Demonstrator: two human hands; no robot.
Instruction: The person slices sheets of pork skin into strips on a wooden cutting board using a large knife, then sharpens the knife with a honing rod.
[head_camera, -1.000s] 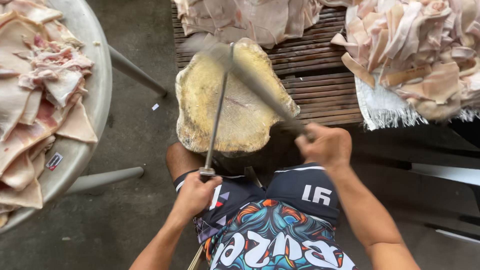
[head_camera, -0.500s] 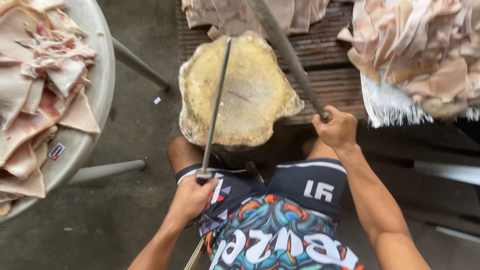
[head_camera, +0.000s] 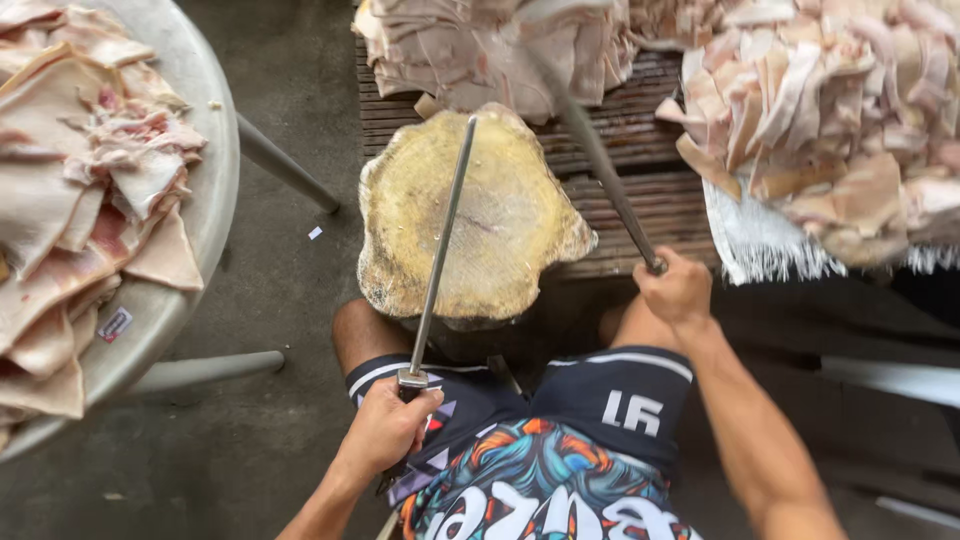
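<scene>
Sharpening steel (head_camera: 440, 250) is held by its handle in the clenched left hand (head_camera: 388, 425), its rod slanted up across the yellowed wooden chopping block (head_camera: 470, 215), much as half a second earlier. A long knife (head_camera: 590, 140), blurred, is gripped in the closed right hand (head_camera: 680, 290); its blade is now raised further toward the pale meat pile (head_camera: 500, 50) than before. Slatted bench (head_camera: 640, 200) is seen under the block, and a round metal tray (head_camera: 205, 190) of meat at left.

long steel sharpening rod (head_camera: 440, 250) slanting over wooden block, blurred knife (head_camera: 600, 160) raised right
</scene>
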